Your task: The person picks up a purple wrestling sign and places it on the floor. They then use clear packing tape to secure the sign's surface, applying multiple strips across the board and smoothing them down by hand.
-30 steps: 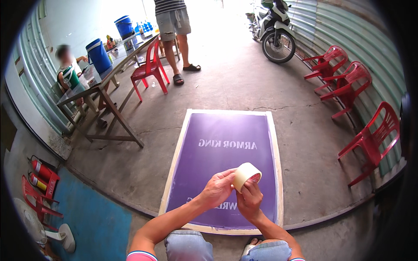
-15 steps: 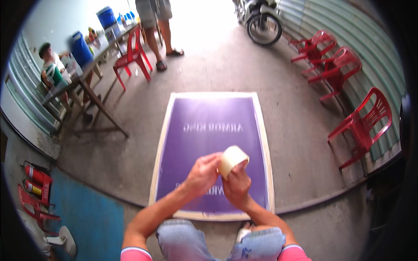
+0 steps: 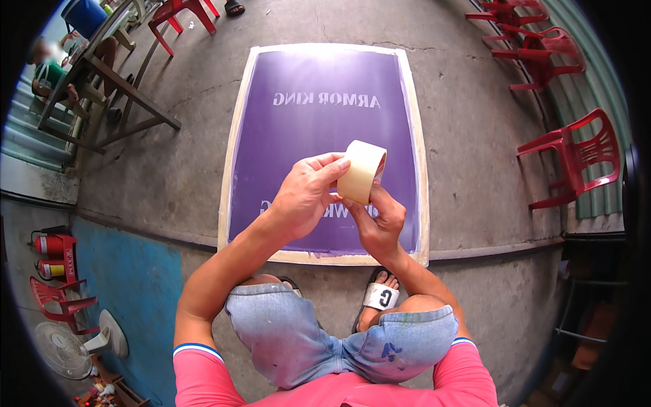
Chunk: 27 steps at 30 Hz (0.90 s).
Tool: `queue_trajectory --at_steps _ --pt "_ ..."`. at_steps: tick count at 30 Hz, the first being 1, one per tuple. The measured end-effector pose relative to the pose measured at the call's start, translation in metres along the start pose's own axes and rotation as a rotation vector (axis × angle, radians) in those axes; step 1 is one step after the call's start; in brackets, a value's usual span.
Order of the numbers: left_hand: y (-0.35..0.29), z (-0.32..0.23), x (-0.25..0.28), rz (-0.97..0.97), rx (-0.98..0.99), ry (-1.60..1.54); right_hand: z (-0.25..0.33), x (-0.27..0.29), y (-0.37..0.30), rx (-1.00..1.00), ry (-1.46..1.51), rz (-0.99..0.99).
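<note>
Above purple framed screen (image 3: 319,129), cream tape roll (image 3: 361,171) between both hands.

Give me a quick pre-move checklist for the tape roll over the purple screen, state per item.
1. Left hand grips the tape roll: ok.
2. Right hand supports the roll from below: ok.
3. Loose tape end found: cannot tell, hidden by fingers.
4. Purple framed screen lies flat on the concrete floor: ok.
5. Red chairs stand apart from the screen: ok.
</note>
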<state>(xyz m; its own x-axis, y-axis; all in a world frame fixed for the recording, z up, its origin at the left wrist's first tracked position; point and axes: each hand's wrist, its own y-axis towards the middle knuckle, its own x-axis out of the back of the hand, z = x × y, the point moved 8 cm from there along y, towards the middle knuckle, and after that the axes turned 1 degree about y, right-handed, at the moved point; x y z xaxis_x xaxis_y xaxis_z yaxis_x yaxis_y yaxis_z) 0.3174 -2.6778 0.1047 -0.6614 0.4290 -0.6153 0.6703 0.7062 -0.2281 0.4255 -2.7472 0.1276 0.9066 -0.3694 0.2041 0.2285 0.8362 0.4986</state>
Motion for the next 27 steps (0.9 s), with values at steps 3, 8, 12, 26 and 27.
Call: queue_trajectory --at_steps 3,8,12,26,27 --pt "0.001 0.003 0.007 -0.058 0.008 -0.019 -0.001 -0.003 0.0 0.009 -0.03 0.02" --pt "0.001 0.009 0.018 -0.079 0.045 0.014 -0.008 -0.008 -0.006 0.003 -0.009 0.051" --pt "0.002 0.012 0.023 -0.106 0.091 0.0 -0.014 -0.012 -0.01 -0.056 0.029 0.092" --pt "-0.002 0.028 0.04 -0.223 0.258 -0.015 -0.046 -0.018 -0.031 -0.36 0.305 0.121" --pt "-0.002 0.028 0.042 -0.221 0.26 -0.001 -0.046 -0.018 -0.03 -0.355 0.289 0.133"
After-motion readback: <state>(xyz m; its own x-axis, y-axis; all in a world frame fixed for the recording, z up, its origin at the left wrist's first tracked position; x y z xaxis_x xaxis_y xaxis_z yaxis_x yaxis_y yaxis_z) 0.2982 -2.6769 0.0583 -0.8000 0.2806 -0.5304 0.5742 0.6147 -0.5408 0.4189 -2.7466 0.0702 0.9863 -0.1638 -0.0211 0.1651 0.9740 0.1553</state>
